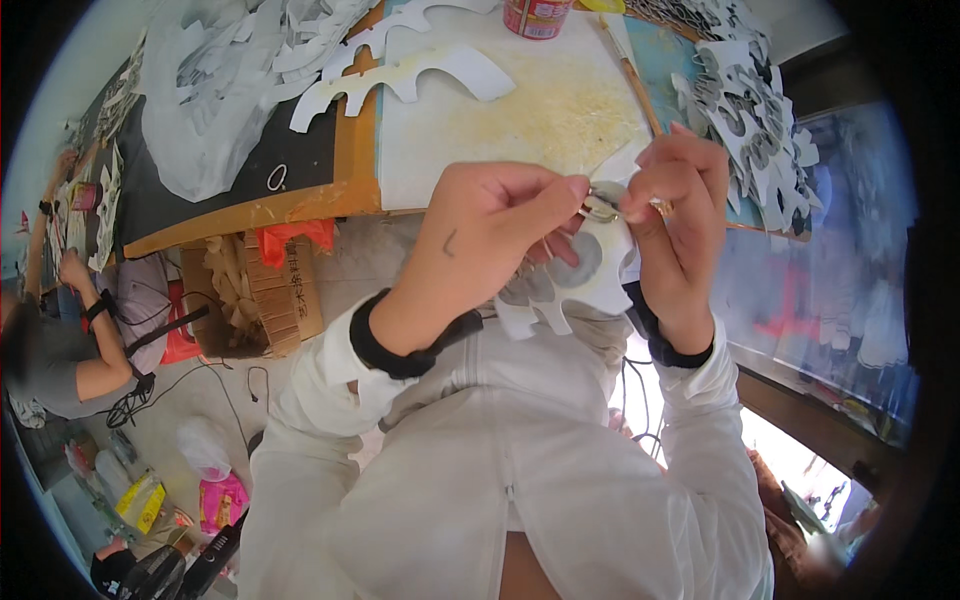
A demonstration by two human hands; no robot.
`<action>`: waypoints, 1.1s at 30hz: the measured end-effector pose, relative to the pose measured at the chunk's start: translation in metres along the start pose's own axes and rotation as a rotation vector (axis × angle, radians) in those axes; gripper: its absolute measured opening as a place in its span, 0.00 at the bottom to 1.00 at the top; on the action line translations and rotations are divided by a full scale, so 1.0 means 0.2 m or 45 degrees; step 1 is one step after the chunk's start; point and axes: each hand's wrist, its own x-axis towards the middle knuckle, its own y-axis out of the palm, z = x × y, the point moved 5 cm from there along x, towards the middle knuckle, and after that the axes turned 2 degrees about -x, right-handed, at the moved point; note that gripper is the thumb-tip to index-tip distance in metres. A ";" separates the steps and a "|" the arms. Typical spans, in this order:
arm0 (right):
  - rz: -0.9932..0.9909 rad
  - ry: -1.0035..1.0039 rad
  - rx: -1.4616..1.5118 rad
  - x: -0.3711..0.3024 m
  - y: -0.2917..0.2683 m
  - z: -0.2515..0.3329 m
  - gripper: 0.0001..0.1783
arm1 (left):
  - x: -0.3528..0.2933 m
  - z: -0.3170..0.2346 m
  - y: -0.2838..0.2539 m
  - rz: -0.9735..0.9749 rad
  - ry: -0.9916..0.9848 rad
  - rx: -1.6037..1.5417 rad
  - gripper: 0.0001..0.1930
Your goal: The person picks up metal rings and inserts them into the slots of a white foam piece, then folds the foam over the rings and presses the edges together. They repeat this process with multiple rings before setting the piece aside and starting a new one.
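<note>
In front of my chest, just off the table's near edge, I hold a white cut-out piece [613, 263] with scalloped edges and grey oval patches. My left hand [490, 220] is closed, its thumb and forefinger pinching the piece's upper part; other fingers go behind it. On the opposite side my right hand [685, 220] is closed too, its bent fingers and thumb gripping the same edge. The two sets of fingertips nearly meet at a small curled grey and whitish bit [604, 203]. Its exact form is too small to make out.
On the table, a white sheet [480, 140] bears yellowish smears, a loose white strip [420, 80], a red tub [537, 18] and a wooden-handled brush [630, 72]. Cut-out pieces [745, 130] pile up at the right. A cardboard box [250, 295] stands below; another person [90, 350] works at far left.
</note>
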 end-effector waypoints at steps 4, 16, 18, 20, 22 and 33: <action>0.049 -0.090 0.080 -0.01 0.02 0.00 0.10 | -0.04 0.01 -0.05 -0.093 0.072 -0.020 0.14; -0.205 -0.132 -0.231 -0.04 0.01 0.09 0.19 | -0.06 0.00 -0.05 -0.371 0.471 0.283 0.08; -0.239 -0.096 -0.254 -0.06 0.05 0.08 0.19 | -0.07 0.02 -0.04 -0.342 0.471 0.293 0.08; -0.270 -0.062 -0.278 -0.06 0.06 0.07 0.19 | -0.06 0.03 -0.03 -0.313 0.471 0.301 0.08; -0.285 0.042 -0.250 -0.05 0.07 0.05 0.17 | -0.06 0.04 -0.03 -0.372 0.502 0.195 0.09; -0.405 -0.103 -0.811 -0.13 0.10 0.15 0.12 | -0.01 0.05 -0.04 -0.392 0.380 0.192 0.10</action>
